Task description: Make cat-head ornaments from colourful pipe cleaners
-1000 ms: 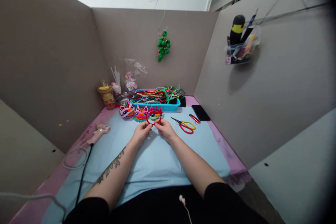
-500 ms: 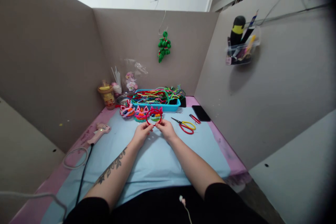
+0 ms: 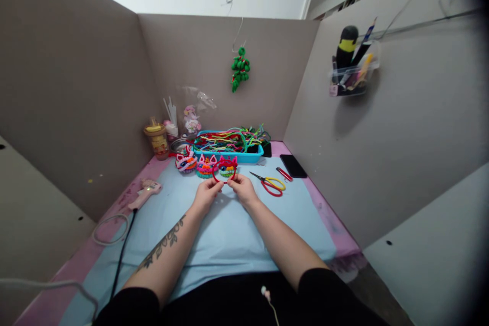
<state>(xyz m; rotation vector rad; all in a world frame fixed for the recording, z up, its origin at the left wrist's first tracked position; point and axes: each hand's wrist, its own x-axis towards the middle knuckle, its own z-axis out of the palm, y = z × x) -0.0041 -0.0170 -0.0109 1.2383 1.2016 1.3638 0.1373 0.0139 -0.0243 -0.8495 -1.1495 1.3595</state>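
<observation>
Barely shifted since a second ago, your left hand [image 3: 207,194] and right hand [image 3: 243,190] pinch the red ring [image 3: 213,173], seemingly unfinished, while three animal heads [image 3: 207,166] look done.

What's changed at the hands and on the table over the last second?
Nothing visibly taken up or let go; the whole view drifted slightly, apparently from the camera. The left hand and right hand still hold the red ring; the scissors stayed put on the blue sheet.
</observation>
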